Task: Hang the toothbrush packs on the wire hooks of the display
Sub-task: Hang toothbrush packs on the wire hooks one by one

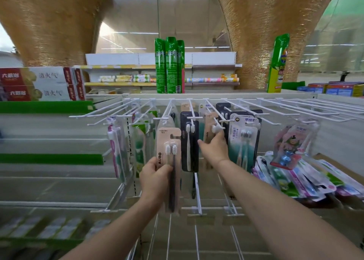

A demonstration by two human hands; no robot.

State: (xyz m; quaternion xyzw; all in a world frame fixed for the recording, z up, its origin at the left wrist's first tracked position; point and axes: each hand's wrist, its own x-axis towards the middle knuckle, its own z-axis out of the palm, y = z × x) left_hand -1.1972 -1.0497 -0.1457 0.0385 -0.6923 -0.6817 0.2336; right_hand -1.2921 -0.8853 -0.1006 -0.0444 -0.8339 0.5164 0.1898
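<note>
My left hand (154, 178) grips a beige AUBO toothbrush pack (169, 151) by its lower half and holds it upright in front of the display. My right hand (214, 149) reaches to a beige pack (207, 130) hanging on a white wire hook (213, 119), fingers curled on its edge near the hook tip. A black pack (189, 141) hangs between the two hands. More packs hang on neighbouring hooks: pink and green ones (118, 149) at left, blue-green ones (243, 143) at right.
A heap of loose toothbrush packs (291, 179) lies in a cardboard box at right, under a hanging children's pack (293, 143). Several bare hooks (295, 108) stretch to the right. Green spray cans (170, 66) stand on top; toothpaste boxes (41, 84) sit upper left. Lower hooks (198, 196) jut forward.
</note>
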